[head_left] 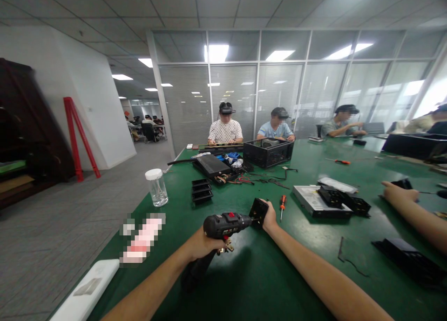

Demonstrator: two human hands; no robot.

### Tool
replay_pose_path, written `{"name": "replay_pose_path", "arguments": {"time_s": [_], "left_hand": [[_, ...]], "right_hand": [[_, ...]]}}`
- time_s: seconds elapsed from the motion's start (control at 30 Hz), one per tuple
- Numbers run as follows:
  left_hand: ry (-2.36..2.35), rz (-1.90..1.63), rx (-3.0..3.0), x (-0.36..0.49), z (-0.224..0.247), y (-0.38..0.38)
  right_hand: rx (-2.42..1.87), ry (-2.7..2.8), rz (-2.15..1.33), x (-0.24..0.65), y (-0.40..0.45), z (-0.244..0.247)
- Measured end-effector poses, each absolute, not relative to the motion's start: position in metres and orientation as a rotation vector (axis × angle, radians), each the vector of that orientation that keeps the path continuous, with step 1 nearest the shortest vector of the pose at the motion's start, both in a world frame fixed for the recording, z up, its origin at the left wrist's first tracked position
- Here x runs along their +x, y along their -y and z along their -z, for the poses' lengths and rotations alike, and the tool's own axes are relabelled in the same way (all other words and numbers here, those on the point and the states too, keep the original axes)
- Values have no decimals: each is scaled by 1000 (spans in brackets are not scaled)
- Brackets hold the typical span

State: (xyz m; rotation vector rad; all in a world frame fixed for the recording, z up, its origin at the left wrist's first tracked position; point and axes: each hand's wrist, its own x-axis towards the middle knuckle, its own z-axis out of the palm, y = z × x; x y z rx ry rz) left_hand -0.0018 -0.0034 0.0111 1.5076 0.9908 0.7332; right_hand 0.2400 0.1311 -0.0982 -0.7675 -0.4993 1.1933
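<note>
My left hand (204, 244) is wrapped round the grip of a black cordless drill (223, 224) with red details. The drill points right, and its tip meets a small black box-like part (258, 212). That part is gripped upright in my right hand (270, 216), at its right edge; whether the bit sits in a screw is too small to tell. Just right of my right hand, an orange and black screwdriver (282, 203) lies on the green table (244, 284). A black tray-like part with several slots (201, 191) rests beyond the drill.
A clear jar with a white lid (157, 188) and a long white box (87, 288) line the left edge. Behind stand a black computer case (268, 152) and loose cables. A silver drive (314, 200) lies right, near a co-worker's hand (398, 193). Other people sit opposite.
</note>
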Motion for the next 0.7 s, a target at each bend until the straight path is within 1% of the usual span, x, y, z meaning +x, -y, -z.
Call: {"name": "replay_pose_path", "arguments": {"time_s": [0.3,0.47,0.7], "left_hand": [[-988,-751,1469,-4,-1,-3],[-1029,-711,1432,-5,-4,-4],[-919,-650,1479,-8,-1,-8]], "right_hand": [[-772,499,-1207,240,-129,96],[-751,495,-1224,240,-129,97],[-752,475,-1215,240,-129,96]]}}
